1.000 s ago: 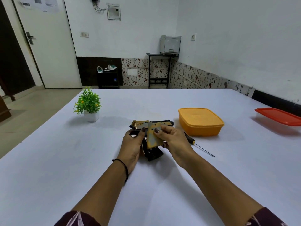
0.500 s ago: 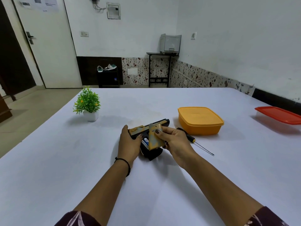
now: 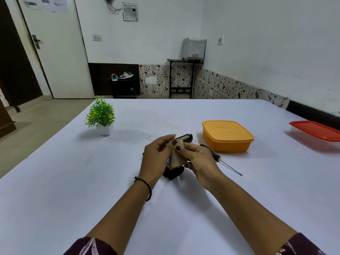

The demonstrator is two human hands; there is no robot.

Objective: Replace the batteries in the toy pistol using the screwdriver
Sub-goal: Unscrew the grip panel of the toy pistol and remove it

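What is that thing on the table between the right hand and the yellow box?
A screwdriver lies there, black handle close to the right hand and yellow box; the head view shows it.

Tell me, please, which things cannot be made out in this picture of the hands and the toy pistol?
Head view only.
- Toy pistol: middle hidden by the left hand, right hand and battery cover.
- Batteries: only a blue sliver shows; number unclear.
- Left hand: its curled fingers hide what it grips.
- Screwdriver: handle end behind the right hand.
- Orange box: lid hides contents.
- Red-lidded container: cut off by right edge.
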